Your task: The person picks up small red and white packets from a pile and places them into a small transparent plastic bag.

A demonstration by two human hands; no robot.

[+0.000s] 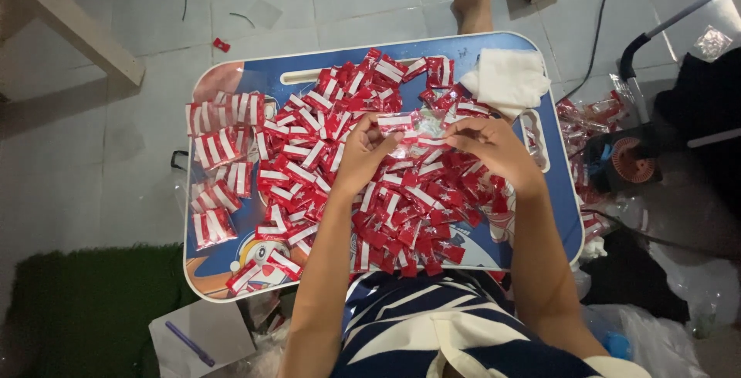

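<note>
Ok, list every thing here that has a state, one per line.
left hand: fingers pinching a red-and-white packet
right hand: fingers gripping the same packet
loose packets: heaped on the tray
sorted packets: in stacks, left side
white cloth: folded
tray: flat, covered

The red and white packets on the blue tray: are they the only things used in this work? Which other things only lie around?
In use:
- left hand and right hand, both pinching one red and white packet
- heap of packets
- blue tray

Lying about:
- white cloth
- purple pen
- small fan
- green mat
</note>
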